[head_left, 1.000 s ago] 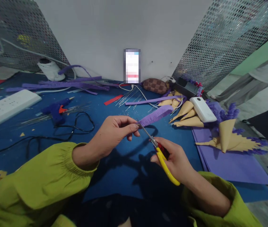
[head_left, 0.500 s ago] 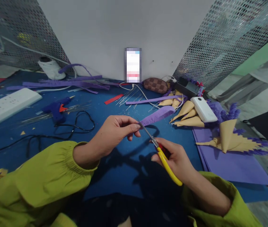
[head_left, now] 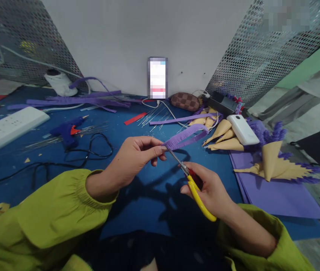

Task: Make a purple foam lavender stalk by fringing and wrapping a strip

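My left hand (head_left: 137, 160) pinches one end of a purple paper strip (head_left: 186, 137) between thumb and fingers. The strip loops out to the right and doubles back, its edge finely wrinkled. My right hand (head_left: 209, 188) is wrapped round pliers (head_left: 200, 199) with a yellow handle and a red one mostly covered by the fingers. The thin metal jaws point up and left and reach the strip right beside my left fingertips. Whether the jaw tips are closed on the paper is too small to tell.
A blue glue gun (head_left: 66, 131), its black cable and a white power strip (head_left: 13, 128) lie left. A phone (head_left: 157, 78) stands at the back. Right are paper cones, a white power bank (head_left: 243, 130) and purple sheets (head_left: 284, 195). A person stands far right.
The looped strip has opened wider, so that its two layers show apart. Both hands and the pliers have hardly moved.
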`<action>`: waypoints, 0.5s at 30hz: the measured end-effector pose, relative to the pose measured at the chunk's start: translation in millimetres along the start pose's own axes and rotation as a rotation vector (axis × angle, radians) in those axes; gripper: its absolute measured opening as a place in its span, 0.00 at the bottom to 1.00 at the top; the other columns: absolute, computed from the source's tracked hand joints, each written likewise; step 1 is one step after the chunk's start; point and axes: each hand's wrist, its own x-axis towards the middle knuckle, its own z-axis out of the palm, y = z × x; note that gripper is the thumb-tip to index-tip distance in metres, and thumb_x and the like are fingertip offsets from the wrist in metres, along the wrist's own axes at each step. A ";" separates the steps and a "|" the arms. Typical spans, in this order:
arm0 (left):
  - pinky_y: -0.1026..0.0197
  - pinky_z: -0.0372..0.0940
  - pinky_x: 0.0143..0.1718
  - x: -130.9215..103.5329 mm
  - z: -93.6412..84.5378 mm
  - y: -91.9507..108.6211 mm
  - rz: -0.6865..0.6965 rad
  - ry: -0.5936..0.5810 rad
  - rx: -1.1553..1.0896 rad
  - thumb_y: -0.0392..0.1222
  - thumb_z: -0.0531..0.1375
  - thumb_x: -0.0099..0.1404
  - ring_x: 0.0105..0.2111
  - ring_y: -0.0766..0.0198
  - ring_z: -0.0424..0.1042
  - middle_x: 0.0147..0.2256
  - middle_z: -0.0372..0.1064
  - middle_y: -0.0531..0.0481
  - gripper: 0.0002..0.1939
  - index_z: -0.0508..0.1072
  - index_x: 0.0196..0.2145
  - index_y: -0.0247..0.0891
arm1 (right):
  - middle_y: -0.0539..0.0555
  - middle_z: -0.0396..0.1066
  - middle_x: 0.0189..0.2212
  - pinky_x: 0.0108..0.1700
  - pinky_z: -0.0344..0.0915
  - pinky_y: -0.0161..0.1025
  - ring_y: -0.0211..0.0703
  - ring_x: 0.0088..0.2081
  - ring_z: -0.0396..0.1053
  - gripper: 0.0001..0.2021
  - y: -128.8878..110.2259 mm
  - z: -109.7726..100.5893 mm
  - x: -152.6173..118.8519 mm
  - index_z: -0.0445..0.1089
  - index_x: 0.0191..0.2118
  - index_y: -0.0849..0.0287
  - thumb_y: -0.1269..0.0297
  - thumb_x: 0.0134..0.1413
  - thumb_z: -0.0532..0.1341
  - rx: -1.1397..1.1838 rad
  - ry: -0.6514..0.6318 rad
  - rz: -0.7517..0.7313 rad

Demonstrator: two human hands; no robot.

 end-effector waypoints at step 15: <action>0.65 0.61 0.24 -0.9 1.6 0.4 -0.015 0.014 0.020 0.41 0.67 0.56 0.21 0.70 0.65 0.24 0.74 0.51 0.07 0.78 0.29 0.34 | 0.46 0.58 0.24 0.28 0.55 0.33 0.35 0.25 0.54 0.17 -5.2 -1.0 0.8 0.71 0.41 0.60 0.50 0.58 0.62 -0.009 -0.040 0.026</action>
